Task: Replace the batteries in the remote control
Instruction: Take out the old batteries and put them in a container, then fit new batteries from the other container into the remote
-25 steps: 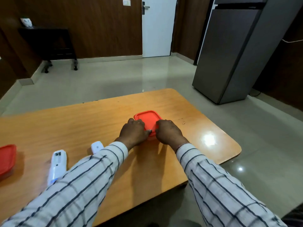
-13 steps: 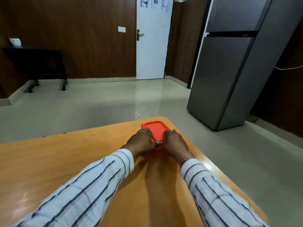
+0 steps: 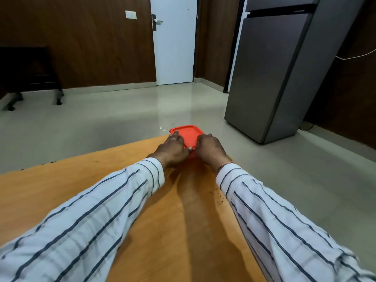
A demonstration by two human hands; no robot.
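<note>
A small box with a red lid [image 3: 188, 134] sits at the far corner of the wooden table [image 3: 61, 186]. My left hand [image 3: 173, 149] grips its left side, and my right hand [image 3: 209, 148] grips its right side. Fingers of both hands curl over the lid's near edge. The box body is hidden behind my hands. The remote control and its cover are out of view.
The table's right edge runs close under my right sleeve. Beyond the table lie a shiny tiled floor, a grey fridge [image 3: 270, 74] at the right, a white door [image 3: 174, 41] and a dark bench [image 3: 28, 72] at the far left.
The camera has tilted up and turned right, so the white remote, its cover and the second red lid at the left have left the view. Both hands stay on the box.
</note>
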